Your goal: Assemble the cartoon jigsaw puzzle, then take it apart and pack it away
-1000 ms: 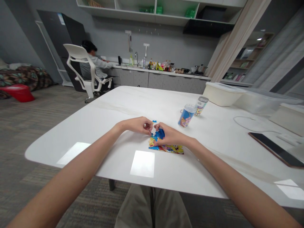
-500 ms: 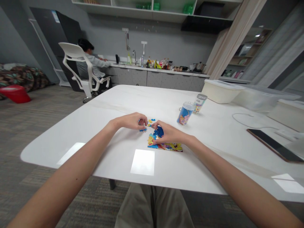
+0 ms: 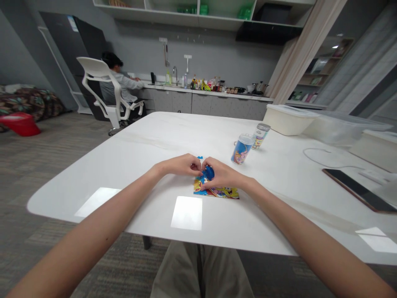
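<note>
A partly assembled jigsaw puzzle (image 3: 218, 192) with a bright cartoon picture lies on the white table (image 3: 145, 145). My right hand (image 3: 221, 174) rests over it, thumb pressing its left part and fingers curved around the blue upper part. At the puzzle's upper left edge, my left hand (image 3: 183, 164) is closed in a pinch and nearly touches the right fingertips. It seems to hold a small puzzle piece, mostly hidden by the fingers. One loose blue piece (image 3: 200, 157) shows just beyond the hands. Other loose pieces are covered by my left hand.
A clear-lidded cup (image 3: 242, 149) with a blue cartoon print and a similar canister (image 3: 261, 135) stand beyond my right hand. A phone (image 3: 356, 188), a white cable (image 3: 322, 153) and storage boxes (image 3: 288, 120) are at right. A person (image 3: 120, 82) sits by the far counter.
My left hand has moved right, from the loose pieces to the puzzle's upper left edge beside the right fingertips. My right hand has stayed on the puzzle.
</note>
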Available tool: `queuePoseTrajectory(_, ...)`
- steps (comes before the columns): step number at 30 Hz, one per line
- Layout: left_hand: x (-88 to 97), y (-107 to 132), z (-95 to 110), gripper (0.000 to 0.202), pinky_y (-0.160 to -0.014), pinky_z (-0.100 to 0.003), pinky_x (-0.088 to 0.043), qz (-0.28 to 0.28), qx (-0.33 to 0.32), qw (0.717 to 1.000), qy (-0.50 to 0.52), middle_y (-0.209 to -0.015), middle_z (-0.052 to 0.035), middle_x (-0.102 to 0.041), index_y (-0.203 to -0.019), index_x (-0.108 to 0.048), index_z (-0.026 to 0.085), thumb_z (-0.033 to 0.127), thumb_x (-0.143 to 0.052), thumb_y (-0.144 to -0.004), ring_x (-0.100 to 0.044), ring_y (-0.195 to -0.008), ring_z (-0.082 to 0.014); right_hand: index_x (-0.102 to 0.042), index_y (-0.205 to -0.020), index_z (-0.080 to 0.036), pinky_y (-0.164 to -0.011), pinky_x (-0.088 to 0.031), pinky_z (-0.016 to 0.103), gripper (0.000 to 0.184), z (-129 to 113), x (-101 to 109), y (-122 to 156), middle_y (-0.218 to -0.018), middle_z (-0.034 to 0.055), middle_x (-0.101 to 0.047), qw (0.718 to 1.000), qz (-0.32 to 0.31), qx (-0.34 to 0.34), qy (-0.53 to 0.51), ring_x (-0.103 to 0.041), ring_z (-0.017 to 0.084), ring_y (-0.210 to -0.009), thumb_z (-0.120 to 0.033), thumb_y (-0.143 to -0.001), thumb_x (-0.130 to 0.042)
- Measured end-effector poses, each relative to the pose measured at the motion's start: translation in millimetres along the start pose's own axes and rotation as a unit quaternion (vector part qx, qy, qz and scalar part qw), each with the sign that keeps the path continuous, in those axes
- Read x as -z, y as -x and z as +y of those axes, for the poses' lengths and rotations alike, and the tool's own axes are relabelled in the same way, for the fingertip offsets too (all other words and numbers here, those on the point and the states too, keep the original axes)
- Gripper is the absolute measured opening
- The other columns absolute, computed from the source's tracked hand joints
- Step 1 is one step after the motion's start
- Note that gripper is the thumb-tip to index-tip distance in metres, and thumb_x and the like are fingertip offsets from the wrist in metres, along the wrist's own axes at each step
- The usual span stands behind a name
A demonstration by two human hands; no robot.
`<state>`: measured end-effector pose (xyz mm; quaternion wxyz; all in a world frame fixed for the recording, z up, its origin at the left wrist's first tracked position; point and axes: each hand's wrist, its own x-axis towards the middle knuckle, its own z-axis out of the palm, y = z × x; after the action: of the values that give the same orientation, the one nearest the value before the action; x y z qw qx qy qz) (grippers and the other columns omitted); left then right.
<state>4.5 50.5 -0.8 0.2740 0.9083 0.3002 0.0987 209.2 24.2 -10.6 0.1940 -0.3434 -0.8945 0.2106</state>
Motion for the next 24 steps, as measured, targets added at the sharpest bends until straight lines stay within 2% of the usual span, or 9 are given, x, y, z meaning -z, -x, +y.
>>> queuePoseTrajectory(6, -1.5, -1, 0, 0.016, -0.054, -0.022, -0.032, 0.008, 0.000, 1.000, 0.000, -0.064, 0.0023, -0.053, -0.077, -0.064, 0.015, 0.029, -0.057, -0.079, -0.044, -0.059, -0.0088, -0.050, -0.094, -0.019, -0.070, -0.043, 0.030, 0.051, 1, -1, -1, -0.094, 0.0029, -0.058, 1.000, -0.017, -0.011, -0.015, -0.053, 0.018, -0.080, -0.041, -0.061, -0.082)
queuePoseTrajectory(15, -3.0, -2, -2, 0.013, -0.056, -0.022, -0.033, 0.014, -0.011, 1.000, 0.003, -0.064, 0.0027, -0.052, -0.073, -0.063, 0.015, 0.026, -0.057, -0.077, -0.045, -0.059, -0.0092, -0.050, -0.096, -0.019, -0.070, -0.044, 0.030, 0.045, 1, 2, 2, -0.095, 0.0043, -0.060, 0.999, -0.042, 0.005, -0.003, -0.054, 0.018, -0.080, -0.044, -0.069, -0.075)
queuePoseTrajectory(17, -3.3, -2, -2, 0.012, -0.056, -0.022, -0.033, 0.015, -0.018, 1.000, 0.002, -0.064, 0.0032, -0.051, -0.072, -0.062, 0.015, 0.025, -0.057, -0.077, -0.045, -0.059, -0.0091, -0.049, -0.097, -0.018, -0.071, -0.044, 0.031, 0.034, 3, 2, 2, -0.093, 0.0044, -0.059, 0.999, -0.049, 0.009, 0.012, -0.054, 0.018, -0.080, -0.039, -0.077, -0.068)
queuePoseTrajectory(19, -3.6, -2, -2, 0.011, -0.057, -0.022, -0.034, 0.016, -0.025, 1.000, 0.002, -0.063, 0.0034, -0.051, -0.071, -0.061, 0.016, 0.024, -0.057, -0.076, -0.045, -0.059, -0.0091, -0.049, -0.097, -0.018, -0.073, -0.044, 0.033, 0.019, 7, 2, 1, -0.093, 0.0048, -0.059, 0.998, -0.054, 0.018, 0.020, -0.054, 0.019, -0.081, -0.025, -0.082, -0.057)
queuePoseTrajectory(21, -3.7, -3, -2, 0.010, -0.057, -0.022, -0.034, 0.018, -0.029, 0.999, 0.003, -0.063, 0.0033, -0.051, -0.071, -0.061, 0.016, 0.023, -0.056, -0.076, -0.045, -0.060, -0.0091, -0.048, -0.098, -0.019, -0.076, -0.044, 0.034, 0.019, 11, 0, 0, -0.095, 0.0053, -0.059, 0.998, -0.053, 0.026, 0.020, -0.053, 0.019, -0.084, -0.012, -0.080, -0.047)
queuePoseTrajectory(24, -4.1, -3, -3, 0.009, -0.058, -0.021, -0.034, 0.023, -0.035, 0.999, 0.003, -0.064, 0.0032, -0.051, -0.071, -0.061, 0.016, 0.021, -0.056, -0.075, -0.045, -0.060, -0.0090, -0.049, -0.095, -0.018, -0.077, -0.045, 0.035, 0.023, 15, -2, -2, -0.096, 0.0064, -0.059, 0.998, -0.049, 0.031, 0.030, -0.053, 0.020, -0.085, -0.007, -0.076, -0.043)
